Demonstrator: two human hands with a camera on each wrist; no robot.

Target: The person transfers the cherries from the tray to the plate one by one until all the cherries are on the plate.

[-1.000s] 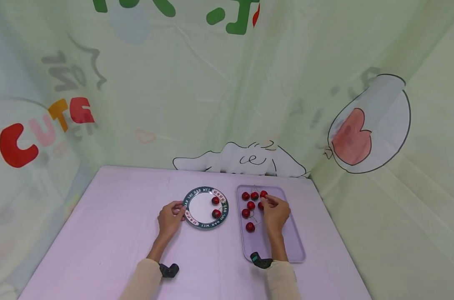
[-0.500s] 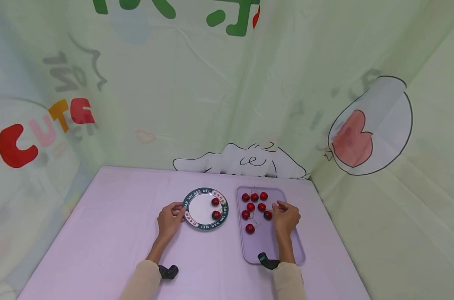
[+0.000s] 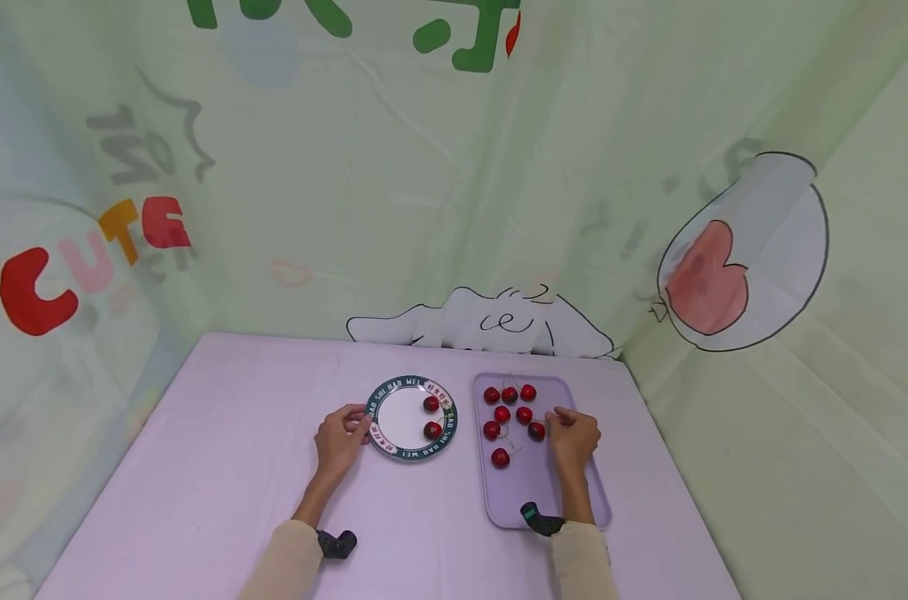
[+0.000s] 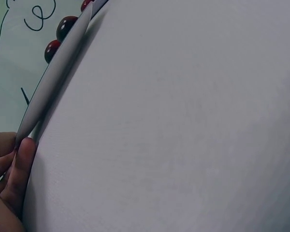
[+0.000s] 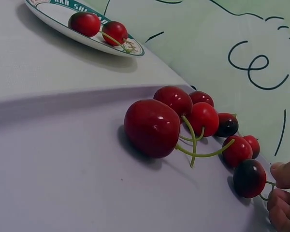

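Right fingers [image 5: 286, 175] shifted toward tray's right edge [image 3: 600, 483], pinching cherry stem [image 5: 270, 183]; left fingers [image 4: 24, 162] clamp plate rim [image 3: 412, 455]; plate, tray apart.

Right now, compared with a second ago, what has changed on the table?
The right grip has moved rightward and toward the person over the tray, uncovering a dark cherry; it is now at that cherry's stem, though whether it pinches it is unclear. The left grip still holds the plate, with its two cherries unmoved.
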